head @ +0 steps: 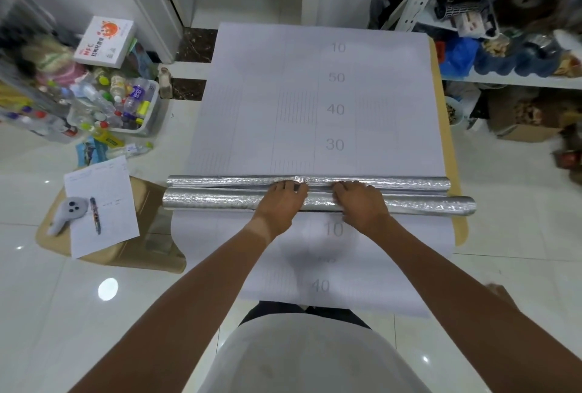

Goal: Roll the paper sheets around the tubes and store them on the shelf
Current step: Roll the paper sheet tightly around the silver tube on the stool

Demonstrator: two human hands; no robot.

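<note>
Two silver foil-wrapped tubes lie side by side across a large white paper sheet [315, 93] printed with faint numbers. The near tube [220, 200] is longer than the far tube [393, 183]. My left hand [280, 203] and my right hand [362, 203] rest palm down on the middle of the near tube, fingers reaching over onto the far one. The sheet runs away from me across a low tan table [456, 156] and hangs off its near edge toward my lap.
A white metal shelf [504, 76] packed with bags and toys stands at the right. At the left is a bin of plastic bottles [126, 102] and a cardboard box [135, 251] holding a paper, a pen and a grey device. Glossy tile floor surrounds the table.
</note>
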